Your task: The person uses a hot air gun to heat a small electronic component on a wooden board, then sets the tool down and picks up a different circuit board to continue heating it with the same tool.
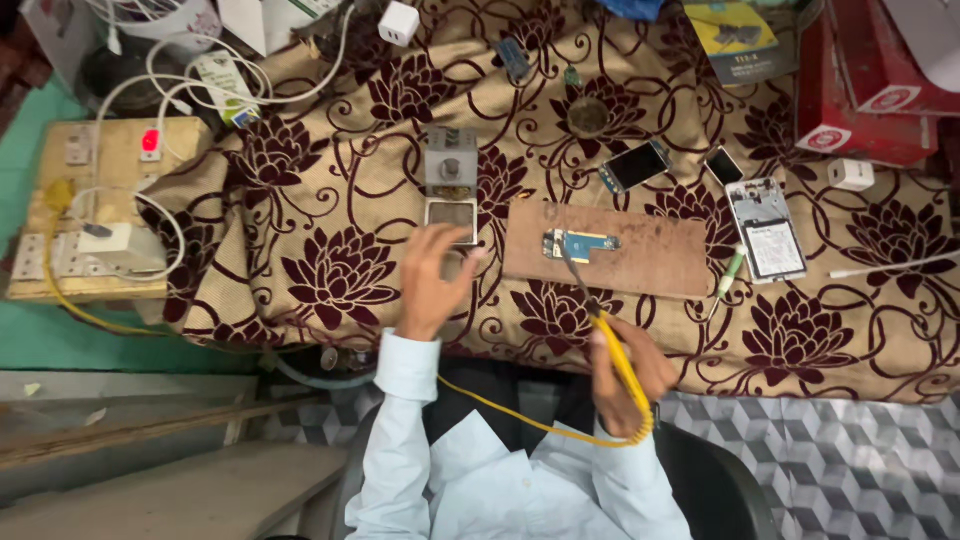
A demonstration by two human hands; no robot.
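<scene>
right hand point(628, 375) gripping yellow soldering iron point(612, 345), tip on circuit board point(580, 243) at 12 o'clock; left hand point(432, 283) loosely curled, empty; soldering underway, unfinished.

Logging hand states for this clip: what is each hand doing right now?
Left hand: open, fingers spread by the small metal tin, holding nothing visible.
Right hand: closed around the yellow soldering iron.
</scene>
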